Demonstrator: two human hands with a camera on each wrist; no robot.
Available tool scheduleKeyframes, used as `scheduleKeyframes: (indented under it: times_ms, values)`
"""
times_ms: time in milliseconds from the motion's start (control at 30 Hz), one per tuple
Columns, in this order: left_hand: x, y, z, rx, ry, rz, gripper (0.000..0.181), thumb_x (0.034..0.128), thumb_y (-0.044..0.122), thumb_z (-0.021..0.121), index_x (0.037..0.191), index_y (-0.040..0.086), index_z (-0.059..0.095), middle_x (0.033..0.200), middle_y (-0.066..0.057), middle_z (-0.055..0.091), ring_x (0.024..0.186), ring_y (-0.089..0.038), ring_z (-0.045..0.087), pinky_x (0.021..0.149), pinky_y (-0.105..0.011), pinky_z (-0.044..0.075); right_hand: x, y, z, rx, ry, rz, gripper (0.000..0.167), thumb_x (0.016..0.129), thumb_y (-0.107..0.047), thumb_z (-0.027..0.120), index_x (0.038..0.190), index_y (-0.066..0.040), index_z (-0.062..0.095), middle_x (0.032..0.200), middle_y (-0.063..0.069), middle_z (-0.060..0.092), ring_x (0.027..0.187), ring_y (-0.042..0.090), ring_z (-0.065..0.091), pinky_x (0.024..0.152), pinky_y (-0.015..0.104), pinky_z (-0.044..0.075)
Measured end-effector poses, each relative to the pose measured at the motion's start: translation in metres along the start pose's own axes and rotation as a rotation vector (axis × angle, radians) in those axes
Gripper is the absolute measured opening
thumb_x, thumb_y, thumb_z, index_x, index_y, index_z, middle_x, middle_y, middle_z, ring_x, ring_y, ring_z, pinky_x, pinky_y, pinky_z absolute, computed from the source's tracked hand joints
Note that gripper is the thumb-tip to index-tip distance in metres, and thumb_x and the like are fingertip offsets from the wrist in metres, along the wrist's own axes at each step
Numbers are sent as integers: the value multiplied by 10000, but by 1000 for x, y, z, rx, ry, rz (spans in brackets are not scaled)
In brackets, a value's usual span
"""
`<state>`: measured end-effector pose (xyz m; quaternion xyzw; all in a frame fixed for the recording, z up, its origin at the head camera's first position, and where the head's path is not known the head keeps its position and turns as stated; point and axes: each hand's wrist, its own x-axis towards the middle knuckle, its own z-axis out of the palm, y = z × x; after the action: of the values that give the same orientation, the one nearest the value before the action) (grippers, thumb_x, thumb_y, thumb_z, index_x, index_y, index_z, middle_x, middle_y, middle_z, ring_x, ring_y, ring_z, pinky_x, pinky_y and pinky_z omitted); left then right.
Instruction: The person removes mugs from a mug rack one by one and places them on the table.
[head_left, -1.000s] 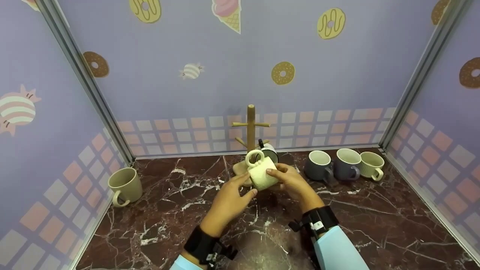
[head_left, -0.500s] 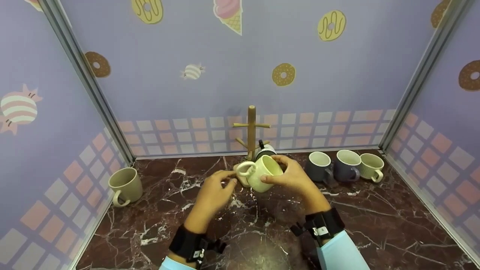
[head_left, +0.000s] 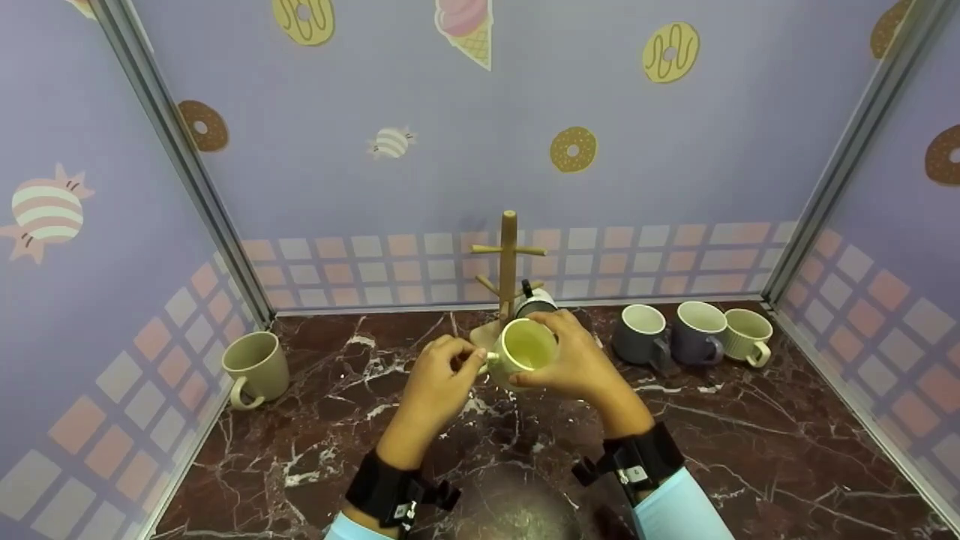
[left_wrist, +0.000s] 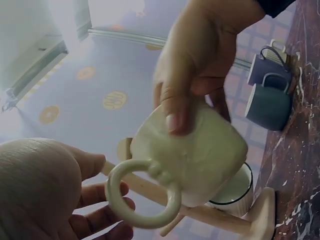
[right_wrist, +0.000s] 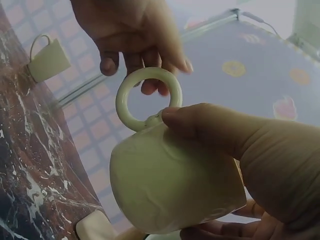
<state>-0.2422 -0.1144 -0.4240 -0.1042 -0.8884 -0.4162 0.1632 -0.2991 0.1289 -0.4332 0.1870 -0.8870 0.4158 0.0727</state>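
My right hand (head_left: 574, 360) grips a pale yellow-green mug (head_left: 504, 367) by its body, the thumb on one side and fingers on the other. The mug is held tilted above the counter, its mouth facing the head camera. Its ring handle (left_wrist: 145, 220) points toward my left hand (head_left: 442, 379). In both wrist views the left hand's loosely bent fingers are close to the handle, the thumb not around it; contact cannot be told. Behind stands a wooden mug tree (head_left: 509, 255), its base partly hidden. A white mug with a dark rim (head_left: 534, 300) is by its lower part.
At the back right stand a dark grey mug (head_left: 637, 341), a purple-grey mug (head_left: 694, 341) and a ribbed pale green mug (head_left: 742, 341). A beige mug (head_left: 259, 367) stands at the left on the marbled counter (head_left: 337, 450). Patterned panels (head_left: 420, 187) enclose the back and sides.
The pale mug has been turned so its mouth faces the head camera. My left hand has let go of its body, moved left and come near the handle; the right hand still grips it.
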Motion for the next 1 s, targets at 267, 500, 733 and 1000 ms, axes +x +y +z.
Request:
scheduleKeyframes:
  times_ms: [267,500,733,1000]
  values:
    - [-3,2,4,144,-43,-23,323,1128,300,673,876,117,758,913,-61,715,829,-211,629,796,-465,586,-5,-10,3,-31,9,-78,1056,615,-343,1118,1551,-148,670,1397,51,646,1136,303,719,955,517,678]
    - [-3,0,4,160,-144,-75,363,1140,360,666,853,146,729,770,7,657,704,-165,581,678,-380,530,-7,-10,6,-60,0,-94,1052,630,-309,1107,1564,-128,658,1379,57,647,1160,327,729,980,514,679]
    - [1,-11,0,143,-87,-63,324,1114,280,720,850,97,768,764,-12,676,701,-173,576,689,-384,529,-6,-12,15,-129,0,-91,1079,686,-465,1090,1608,-151,627,1397,53,648,1124,295,739,963,512,677]
    - [8,-26,-23,149,-26,-181,323,1122,318,712,912,93,808,813,-50,744,727,-203,626,710,-384,550,-4,-11,24,-64,-24,-130,983,832,-388,1040,1635,-62,578,1533,144,691,1306,373,740,1157,569,617]
